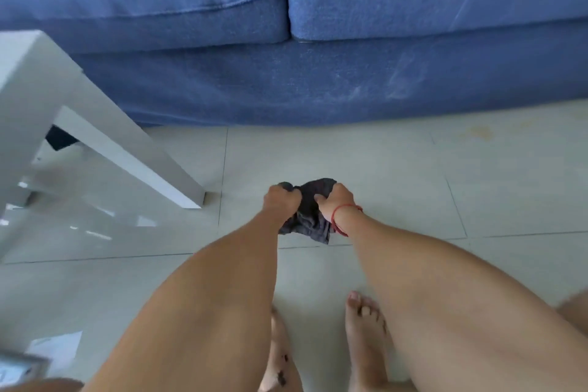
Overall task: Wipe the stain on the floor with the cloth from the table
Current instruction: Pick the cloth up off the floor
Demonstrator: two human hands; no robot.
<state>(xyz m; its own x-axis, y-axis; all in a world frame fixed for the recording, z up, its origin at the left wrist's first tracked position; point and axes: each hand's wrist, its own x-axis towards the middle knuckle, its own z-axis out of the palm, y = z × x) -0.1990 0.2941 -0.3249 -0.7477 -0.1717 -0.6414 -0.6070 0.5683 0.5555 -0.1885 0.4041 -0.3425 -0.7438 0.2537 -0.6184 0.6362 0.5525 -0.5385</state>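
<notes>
Floor (366,169) tiles spread pale below the blue sofa (286,73) and white desk (95,124). Cloth (310,216), dark, hangs bunched between both fists, off the tiles. Left hand (281,200) and right hand (334,202) clench it; gather one firm pad, then press on the faint yellowish stain (477,132).

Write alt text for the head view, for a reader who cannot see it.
Both hands, left hand and right hand, grip a bunched dark cloth above a pale tiled floor. A blue sofa spans the top and a white table stands at left; a faint yellowish stain marks the tiles near the sofa.
</notes>
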